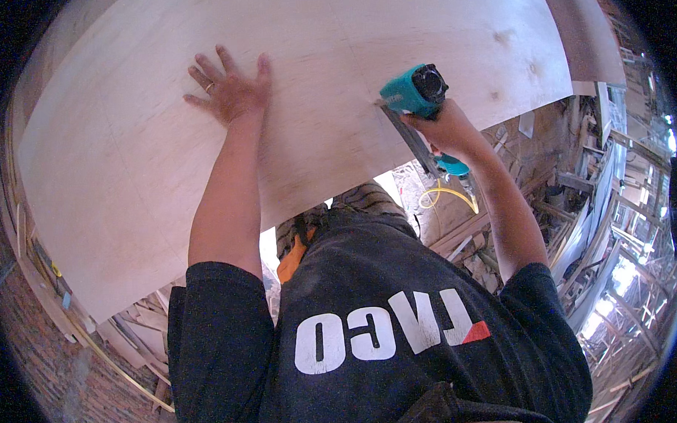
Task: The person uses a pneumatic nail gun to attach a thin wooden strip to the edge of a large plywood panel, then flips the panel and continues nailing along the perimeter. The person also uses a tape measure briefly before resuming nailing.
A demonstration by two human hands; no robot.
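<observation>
A large pale plywood sheet (320,108) spreads out in front of me. My left hand (237,94) lies flat on it with the fingers spread, a ring on one of them. My right hand (451,129) is wrapped round the grip of a teal and black nail gun (412,92). The gun's nose end is over the sheet, right of the middle; whether it touches the wood I cannot tell. Its dark magazine slants back toward me past the sheet's near edge. A yellow air hose (457,196) hangs in a loop below the gun's handle.
Wood offcuts and scraps (478,262) litter the floor at the right and under the sheet. Timber pieces and panels (605,172) stand along the right side. At lower left, a yellow hose (124,357) runs past a brick surface (41,356).
</observation>
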